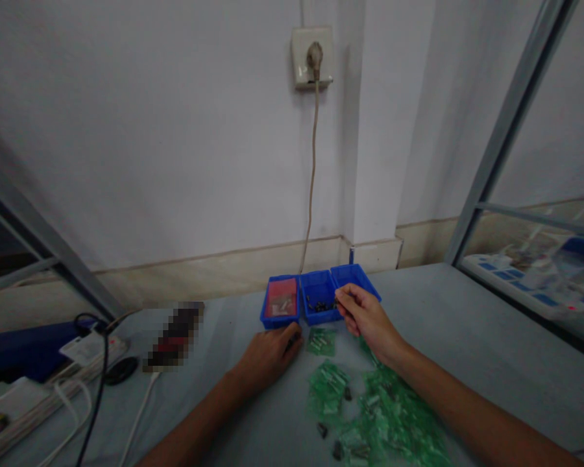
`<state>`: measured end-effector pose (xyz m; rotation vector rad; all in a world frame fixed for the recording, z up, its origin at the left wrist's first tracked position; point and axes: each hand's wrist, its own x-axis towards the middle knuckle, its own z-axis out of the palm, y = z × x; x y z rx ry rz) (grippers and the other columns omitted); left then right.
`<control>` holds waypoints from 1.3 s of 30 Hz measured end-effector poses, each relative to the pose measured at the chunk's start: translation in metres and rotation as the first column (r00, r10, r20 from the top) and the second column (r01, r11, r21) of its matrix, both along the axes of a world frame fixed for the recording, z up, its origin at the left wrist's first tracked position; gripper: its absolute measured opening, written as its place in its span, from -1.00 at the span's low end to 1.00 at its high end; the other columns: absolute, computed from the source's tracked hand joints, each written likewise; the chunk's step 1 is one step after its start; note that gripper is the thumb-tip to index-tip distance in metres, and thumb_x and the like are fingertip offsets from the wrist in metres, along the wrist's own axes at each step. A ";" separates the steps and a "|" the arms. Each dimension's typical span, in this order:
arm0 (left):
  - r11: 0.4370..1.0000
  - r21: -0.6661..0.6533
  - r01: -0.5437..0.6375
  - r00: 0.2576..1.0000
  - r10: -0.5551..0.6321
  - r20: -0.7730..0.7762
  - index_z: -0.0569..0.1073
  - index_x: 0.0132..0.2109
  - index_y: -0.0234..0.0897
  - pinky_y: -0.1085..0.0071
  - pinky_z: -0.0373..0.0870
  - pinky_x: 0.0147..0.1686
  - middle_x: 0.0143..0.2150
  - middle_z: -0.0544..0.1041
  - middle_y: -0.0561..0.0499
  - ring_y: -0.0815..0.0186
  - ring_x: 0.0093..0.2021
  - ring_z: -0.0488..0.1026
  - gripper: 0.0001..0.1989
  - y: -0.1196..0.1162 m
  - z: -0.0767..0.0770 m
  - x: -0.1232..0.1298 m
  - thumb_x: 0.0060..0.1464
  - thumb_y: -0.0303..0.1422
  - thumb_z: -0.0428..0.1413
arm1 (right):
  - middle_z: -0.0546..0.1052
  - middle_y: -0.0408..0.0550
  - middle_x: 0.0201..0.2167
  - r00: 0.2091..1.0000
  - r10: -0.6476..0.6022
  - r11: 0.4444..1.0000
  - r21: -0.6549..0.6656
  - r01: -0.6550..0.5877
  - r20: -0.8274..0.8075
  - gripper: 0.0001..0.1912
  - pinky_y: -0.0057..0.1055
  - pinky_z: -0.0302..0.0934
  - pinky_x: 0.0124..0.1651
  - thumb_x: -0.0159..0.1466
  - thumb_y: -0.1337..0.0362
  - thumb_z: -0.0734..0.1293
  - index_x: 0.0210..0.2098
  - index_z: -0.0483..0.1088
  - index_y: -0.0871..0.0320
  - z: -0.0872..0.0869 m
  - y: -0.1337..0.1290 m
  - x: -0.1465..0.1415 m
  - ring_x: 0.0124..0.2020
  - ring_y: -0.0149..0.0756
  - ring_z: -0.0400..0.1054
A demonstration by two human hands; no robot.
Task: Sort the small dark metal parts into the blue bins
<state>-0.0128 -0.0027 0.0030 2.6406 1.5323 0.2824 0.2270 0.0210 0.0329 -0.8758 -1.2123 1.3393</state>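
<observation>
My right hand [365, 318] is raised over the front of the blue bins, thumb and forefinger pinched together. Whatever sits in that pinch is too small to make out. Just below its fingertips, small dark parts [320, 306] lie in the middle blue bin [314, 282]. My left hand [274, 350] rests on the table in front of the left blue bin [280, 322], fingers curled in and their tips partly hidden. Between the hands lies a small green plastic bag [321, 342] with metal pieces inside.
More green bags [394, 415] are heaped below my right forearm, with a few loose dark parts [322, 429] beside them. A pink packet [281, 295] fills the left bin. At left are a blurred-out device [175, 337], cables and a power strip [43, 405]. A wall stands behind.
</observation>
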 end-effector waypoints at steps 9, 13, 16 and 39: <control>0.999 0.004 -0.033 0.999 0.033 -0.006 0.30 -0.10 -0.16 0.43 0.33 -0.32 -0.23 0.58 0.01 0.25 -0.28 0.54 -0.88 0.000 -0.002 0.001 0.32 -0.24 -0.05 | 0.46 -0.22 -0.45 0.997 -0.078 0.993 0.093 0.078 -0.002 -0.67 -0.57 -0.01 -0.74 0.26 -0.03 0.37 -0.29 0.35 0.11 -0.003 0.003 0.000 -0.73 -0.56 0.11; 0.999 -0.007 -0.041 0.999 0.041 -0.008 0.32 -0.09 -0.15 0.44 0.34 -0.30 -0.23 0.58 0.01 0.25 -0.28 0.55 -0.88 0.000 -0.001 0.002 0.31 -0.26 -0.05 | 0.47 -0.20 -0.41 0.995 -0.096 0.989 0.108 0.097 -0.007 -0.69 -0.58 0.00 -0.72 0.27 -0.01 0.37 -0.25 0.35 0.10 -0.001 0.003 0.000 -0.70 -0.55 0.13; 0.999 -0.007 -0.037 0.999 0.036 -0.003 0.31 -0.09 -0.15 0.44 0.34 -0.31 -0.22 0.58 0.02 0.26 -0.28 0.55 -0.88 0.000 -0.001 0.002 0.30 -0.26 -0.04 | 0.47 -0.21 -0.42 0.995 -0.103 0.989 0.103 0.103 -0.013 -0.69 -0.58 0.00 -0.72 0.25 -0.01 0.38 -0.26 0.35 0.10 0.000 0.003 0.000 -0.69 -0.55 0.13; 1.000 -0.011 0.028 0.999 -0.028 -0.016 0.28 -0.07 -0.13 0.36 0.34 -0.25 -0.22 0.56 0.04 0.19 -0.24 0.53 -0.84 -0.005 0.007 0.001 0.18 -0.34 -0.01 | 0.30 -0.30 -0.55 0.988 -0.011 1.000 0.025 0.015 -0.155 -0.78 -0.59 -0.06 -0.69 0.18 0.20 0.47 -0.23 0.42 0.10 0.001 0.000 -0.002 -0.67 -0.55 0.07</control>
